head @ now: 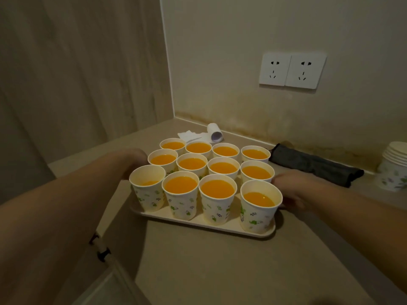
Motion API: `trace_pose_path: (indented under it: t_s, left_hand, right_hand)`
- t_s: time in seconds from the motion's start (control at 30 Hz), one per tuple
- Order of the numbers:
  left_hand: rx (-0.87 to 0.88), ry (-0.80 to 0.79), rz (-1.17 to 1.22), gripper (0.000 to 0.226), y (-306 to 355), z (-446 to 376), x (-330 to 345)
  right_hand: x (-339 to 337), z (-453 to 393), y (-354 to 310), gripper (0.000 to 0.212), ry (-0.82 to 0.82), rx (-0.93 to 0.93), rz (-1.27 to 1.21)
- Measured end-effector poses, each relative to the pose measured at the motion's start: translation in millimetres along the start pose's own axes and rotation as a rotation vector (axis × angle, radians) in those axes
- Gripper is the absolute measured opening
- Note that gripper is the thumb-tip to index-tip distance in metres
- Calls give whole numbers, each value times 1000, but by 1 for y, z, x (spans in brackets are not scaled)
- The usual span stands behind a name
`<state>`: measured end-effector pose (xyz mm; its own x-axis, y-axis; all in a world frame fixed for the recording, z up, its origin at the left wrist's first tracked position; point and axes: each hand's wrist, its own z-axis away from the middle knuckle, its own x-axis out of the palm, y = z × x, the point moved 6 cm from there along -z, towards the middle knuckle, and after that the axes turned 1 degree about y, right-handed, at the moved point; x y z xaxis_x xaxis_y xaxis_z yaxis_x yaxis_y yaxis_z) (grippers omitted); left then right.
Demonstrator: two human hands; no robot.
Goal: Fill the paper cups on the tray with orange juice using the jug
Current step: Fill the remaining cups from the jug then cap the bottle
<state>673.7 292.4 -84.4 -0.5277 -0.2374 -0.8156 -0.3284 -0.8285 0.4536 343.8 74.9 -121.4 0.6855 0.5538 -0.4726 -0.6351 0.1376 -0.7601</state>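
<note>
With twelve paper cups filled, tray on counter corner likely heavy, sloshy (thin cups, soft walls). Left hand, right hand at tray's side edges; grip hidden. Jug unseen.

No readable text, labels or numbers anywhere.

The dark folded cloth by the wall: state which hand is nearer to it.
Right. The right hand is at the tray's right edge, just in front of the dark folded cloth. The left hand is at the tray's left edge, beyond all the cups.
</note>
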Motion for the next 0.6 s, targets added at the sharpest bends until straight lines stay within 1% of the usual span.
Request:
trace_pose_path:
  t_s: [0.33, 0.43, 0.5, 0.6]
  left_hand:
    - [-20, -5, 77, 9, -17, -13, 4]
    - [-24, -7, 94, 12, -19, -12, 5]
    - [-22, -11, 123, 10, -20, -9, 6]
    - [-10, -28, 173, 13, -21, -6, 10]
  right_hand:
    - [10, -13, -7, 10, 7, -3, 125]
    - [10, -16, -10, 12, -4, -3, 178]
    - [10, -18, -9, 13, -7, 0, 206]
    - [10, -19, -7, 15, -29, -20, 214]
